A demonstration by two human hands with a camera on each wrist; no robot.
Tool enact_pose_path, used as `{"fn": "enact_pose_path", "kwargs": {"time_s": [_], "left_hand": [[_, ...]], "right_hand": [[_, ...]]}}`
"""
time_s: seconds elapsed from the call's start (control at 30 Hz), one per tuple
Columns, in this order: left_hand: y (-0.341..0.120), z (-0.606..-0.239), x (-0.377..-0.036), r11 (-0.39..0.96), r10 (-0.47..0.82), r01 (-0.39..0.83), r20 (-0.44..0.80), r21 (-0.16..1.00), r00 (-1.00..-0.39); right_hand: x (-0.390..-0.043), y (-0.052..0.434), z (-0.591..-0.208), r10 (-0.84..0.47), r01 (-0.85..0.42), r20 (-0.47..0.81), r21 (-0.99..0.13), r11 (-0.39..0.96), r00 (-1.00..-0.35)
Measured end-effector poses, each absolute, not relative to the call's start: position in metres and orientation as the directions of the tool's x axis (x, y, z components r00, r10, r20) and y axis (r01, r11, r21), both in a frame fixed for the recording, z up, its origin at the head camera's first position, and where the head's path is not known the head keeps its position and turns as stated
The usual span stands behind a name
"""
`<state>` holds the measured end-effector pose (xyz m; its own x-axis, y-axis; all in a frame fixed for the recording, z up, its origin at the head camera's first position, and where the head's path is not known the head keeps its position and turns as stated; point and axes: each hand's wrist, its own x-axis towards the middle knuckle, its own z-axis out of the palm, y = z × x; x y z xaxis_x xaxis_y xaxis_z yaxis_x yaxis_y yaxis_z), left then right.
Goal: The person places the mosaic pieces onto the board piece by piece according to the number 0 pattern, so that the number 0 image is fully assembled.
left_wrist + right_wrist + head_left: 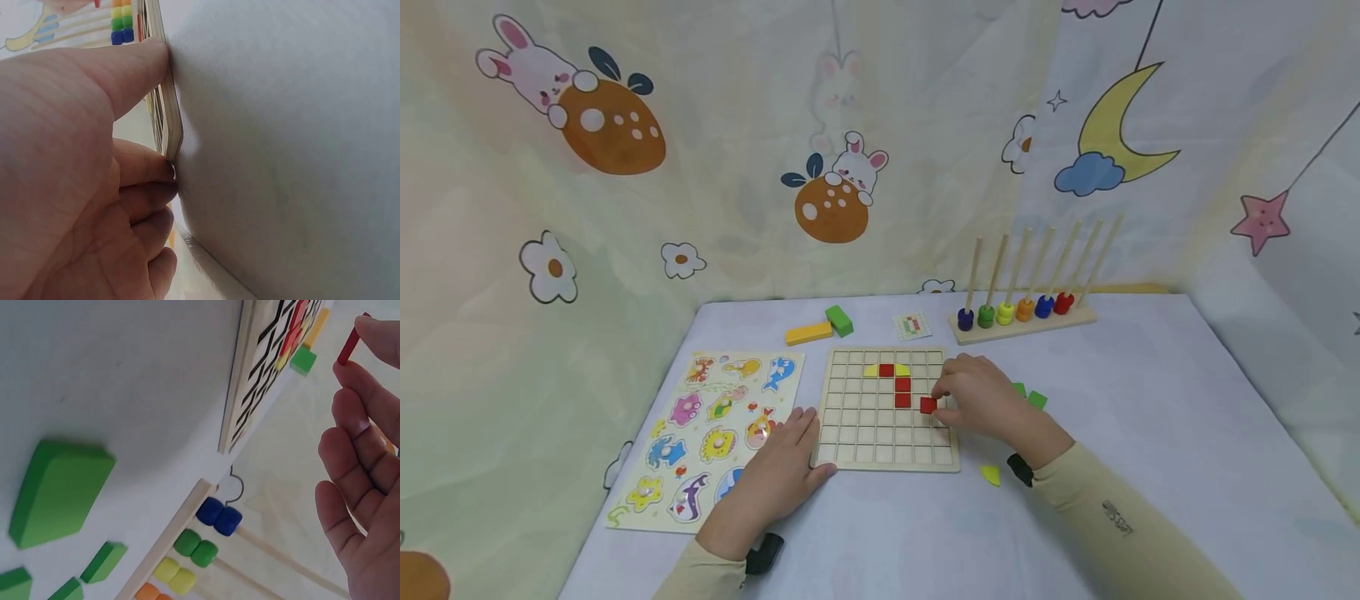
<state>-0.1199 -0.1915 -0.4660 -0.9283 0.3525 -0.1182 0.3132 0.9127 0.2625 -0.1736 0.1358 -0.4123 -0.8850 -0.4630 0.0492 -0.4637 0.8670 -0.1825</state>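
One red tile (pixel 928 405) pinched flat by right hand (pixel 981 398) | left hand (pixel 782 467) flat, steadying grid board (pixel 850 433)

- Table (pixel 1150 400): pale cloth cover.
- Centre: wooden grid board (pixel 880 437).
- Left: animal puzzle board (pixel 700 442).
- Far: yellow block (pixel 808 333), green block (pixel 839 320), pattern card (pixel 912 326), ring-and-peg rack (pixel 1022 321).
- Right of the grid board: green pieces (pixel 1036 399), yellow piece (pixel 991 475).

An animal peg puzzle (pixel 711 433) lies at lower left on the bench (pixel 1150 433). Behind the centre sit a yellow block (pixel 808 333), a green block (pixel 839 320) and a pattern card (pixel 912 326). At upper right stands a bead rack (pixel 1022 312); a yellow piece (pixel 991 475) lies lower centre.
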Motion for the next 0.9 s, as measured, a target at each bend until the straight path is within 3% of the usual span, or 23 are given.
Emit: {"fn": "enact_pose_path", "kwargs": {"time_s": [0.6, 0.9], "left_hand": [[-0.192, -0.466, -0.119, 0.911, 0.353, 0.317, -0.105, 0.264, -0.929], [-0.192, -0.466, -0.119, 0.91, 0.353, 0.316, -0.098, 0.268, -0.931]], "right_hand": [[-0.19, 0.105, -0.428, -0.512, -0.502, -0.006, -0.187, 0.845, -0.859], [-0.193, 0.098, -0.436, -0.518, -0.51, -0.038, -0.127, 0.851, -0.855]]}}
